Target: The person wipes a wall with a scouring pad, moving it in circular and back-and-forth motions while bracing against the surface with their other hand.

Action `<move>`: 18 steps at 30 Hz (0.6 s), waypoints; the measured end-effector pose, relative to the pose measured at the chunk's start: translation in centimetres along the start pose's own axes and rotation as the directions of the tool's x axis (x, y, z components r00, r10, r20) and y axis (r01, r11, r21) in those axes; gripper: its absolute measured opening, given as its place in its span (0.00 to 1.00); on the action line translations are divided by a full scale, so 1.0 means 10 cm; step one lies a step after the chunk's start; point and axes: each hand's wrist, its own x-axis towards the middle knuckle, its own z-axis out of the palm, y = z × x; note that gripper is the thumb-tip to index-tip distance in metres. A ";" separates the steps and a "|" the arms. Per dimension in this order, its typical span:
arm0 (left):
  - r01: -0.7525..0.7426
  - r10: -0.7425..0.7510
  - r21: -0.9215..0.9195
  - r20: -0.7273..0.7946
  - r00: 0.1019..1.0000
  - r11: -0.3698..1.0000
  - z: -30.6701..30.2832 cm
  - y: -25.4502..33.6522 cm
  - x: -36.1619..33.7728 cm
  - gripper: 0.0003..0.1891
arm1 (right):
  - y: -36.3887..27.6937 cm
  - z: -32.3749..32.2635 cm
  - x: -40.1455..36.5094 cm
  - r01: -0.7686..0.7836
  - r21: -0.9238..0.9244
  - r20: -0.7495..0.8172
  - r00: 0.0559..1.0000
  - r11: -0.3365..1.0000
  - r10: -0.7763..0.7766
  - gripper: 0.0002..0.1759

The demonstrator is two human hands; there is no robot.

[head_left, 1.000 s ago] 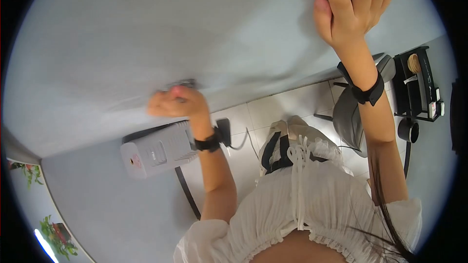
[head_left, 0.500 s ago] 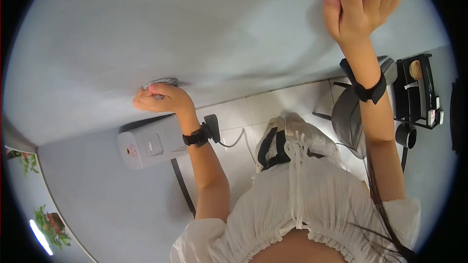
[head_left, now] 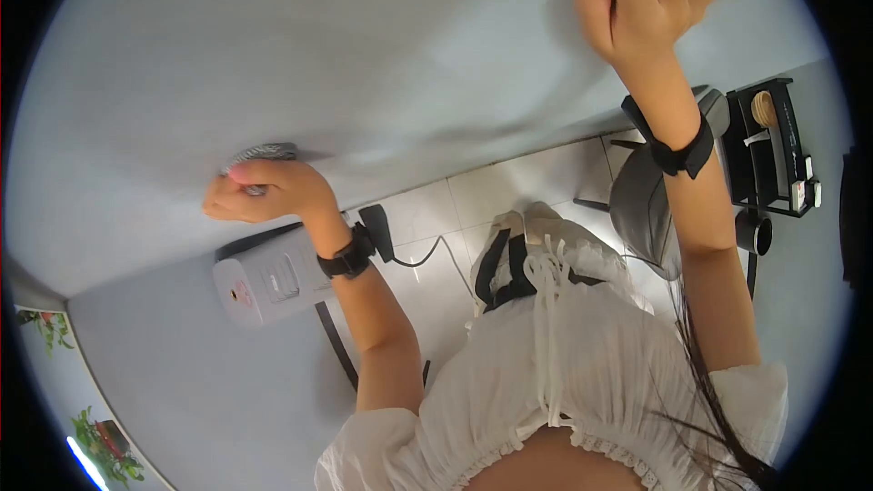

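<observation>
My left hand (head_left: 268,189) is closed around a grey, fine-patterned wad of cloth-like material (head_left: 273,152), which lies against the pale grey wall (head_left: 318,45). Part of the wad is hidden behind my fingers. Higher up on the right, my right hand (head_left: 650,0) rests against the same wall with its fingers stretched out and thumb apart. Nothing shows in it, though its fingertips are partly cut off by the top edge. A black strap is on each wrist, and the left one (head_left: 350,255) has a black block beside it.
Below my left hand stands a light grey plastic appliance or bin (head_left: 273,277). A grey chair (head_left: 641,205) stands under my right forearm, near a black rack (head_left: 773,145) and a dark cup (head_left: 754,233). Tiled floor (head_left: 427,209) meets the wall; a thin cable hangs over it.
My left hand has slid left along the wall with the grey wad. My right hand appears slightly farther left and higher, still flat. The view has shifted a little.
</observation>
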 end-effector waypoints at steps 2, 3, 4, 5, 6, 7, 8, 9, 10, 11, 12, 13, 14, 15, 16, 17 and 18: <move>0.043 -0.043 -0.016 0.039 0.998 0.999 -0.05 0.01 0.03 0.10 | 0.02 -0.02 -0.02 0.053 -0.031 0.002 0.999 0.998 -0.053 0.22; 0.058 -0.057 -0.026 0.048 0.997 0.998 -0.04 0.02 0.06 0.10 | -0.03 -0.04 0.00 -0.020 -0.013 0.026 0.999 1.000 0.021 0.22; 0.073 -0.071 -0.040 0.057 0.996 0.997 -0.03 0.02 0.09 0.10 | -0.08 -0.06 0.03 -0.095 0.000 0.051 0.994 0.996 0.095 0.22; 0.083 -0.081 -0.039 0.055 0.995 0.996 -0.02 0.01 0.09 0.10 | -0.26 -0.11 0.07 -0.237 0.045 0.085 0.969 0.971 0.232 0.22; 0.095 -0.093 -0.038 0.057 0.994 0.995 -0.03 0.02 0.09 0.10 | -0.30 -0.14 0.08 -0.302 0.055 0.117 0.949 0.952 0.294 0.22; 0.108 -0.106 -0.036 0.061 0.993 0.993 -0.04 0.03 0.08 0.11 | -0.35 -0.18 0.10 -0.366 0.061 0.148 0.923 0.929 0.354 0.22; 0.136 -0.134 -0.047 0.049 0.990 0.990 -0.04 0.06 0.08 0.11 | -0.34 -0.19 0.10 -0.357 0.041 0.165 0.924 0.933 0.346 0.23; 0.163 -0.162 -0.060 0.034 0.986 0.985 -0.03 0.11 0.11 0.11 | -0.34 -0.19 0.10 -0.354 0.034 0.167 0.924 0.935 0.344 0.23; 0.189 -0.188 -0.075 0.020 0.982 0.979 0.00 0.15 0.17 0.12 | -0.33 -0.19 0.10 -0.351 0.027 0.170 0.924 0.936 0.341 0.23; 0.141 -0.141 -0.036 0.007 0.990 0.989 0.01 0.18 0.29 0.12 | -0.34 -0.18 0.09 -0.353 0.031 0.161 0.925 0.935 0.344 0.23; 0.097 -0.097 0.003 -0.007 0.995 0.995 0.01 0.19 0.48 0.12 | -0.34 -0.16 0.09 -0.364 0.044 0.148 0.923 0.930 0.354 0.23; 0.055 -0.055 0.048 -0.016 0.998 0.997 0.02 0.23 0.64 0.13 | -0.35 -0.15 0.10 -0.374 0.056 0.136 0.921 0.926 0.364 0.23; 0.043 -0.043 0.004 -0.046 0.998 0.999 0.05 0.30 0.82 0.13 | -0.38 -0.14 0.10 -0.400 0.080 0.125 0.913 0.913 0.388 0.23; 0.027 -0.030 -0.039 -0.078 0.996 0.999 0.09 0.37 1.01 0.14 | -0.39 -0.15 0.10 -0.409 0.080 0.136 0.908 0.909 0.396 0.24; 0.006 -0.016 -0.085 -0.113 0.993 0.996 0.13 0.41 1.10 0.14 | -0.39 -0.16 0.10 -0.418 0.080 0.146 0.903 0.905 0.404 0.24; -0.018 0.005 -0.088 -0.145 0.989 0.996 0.16 0.43 1.09 0.15 | -0.37 -0.20 0.11 -0.410 0.052 0.176 0.901 0.911 0.396 0.24; -0.044 0.027 -0.092 -0.176 0.984 0.995 0.20 0.44 1.06 0.15 | -0.38 -0.19 0.11 -0.419 0.060 0.172 0.899 0.906 0.404 0.24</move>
